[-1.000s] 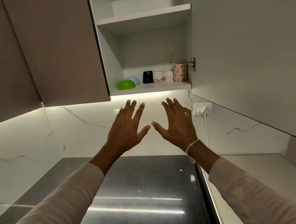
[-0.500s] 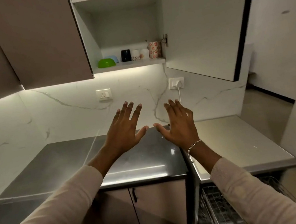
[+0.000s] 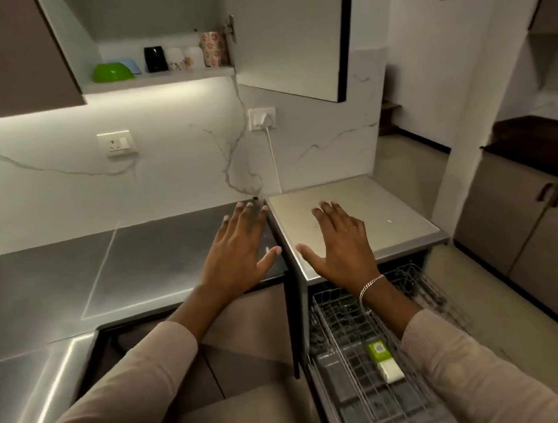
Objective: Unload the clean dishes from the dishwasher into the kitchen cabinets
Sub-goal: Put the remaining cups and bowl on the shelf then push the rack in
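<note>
The left hand (image 3: 240,249) and the right hand (image 3: 339,243) are both flat with fingers spread and released, grasping nothing. A chain bracelet (image 3: 370,289) sits on the right wrist, and soft beige knit sleeves cover both arms. The hands hover at the front edge of the dishwasher (image 3: 384,210), the left one just left of it over the dark, brushed-metal worktop (image 3: 122,272), the right one over its smooth pale top. Below that top the wire rack (image 3: 348,324) is pulled out. Its thin grey grid looks almost bare, carrying only a small green and white block (image 3: 384,358), though the right arm hides part of it. High above the dishwasher and to its left, the open cabinet (image 3: 160,79) holds a glossy green bowl (image 3: 112,72), a blue bowl (image 3: 131,65), a black cup (image 3: 155,59), two white cups (image 3: 175,59) and a flowered cup (image 3: 215,48) on its matte white shelf. I judge the unloading nearly finished, with at most a few pieces left out of sight.
</note>
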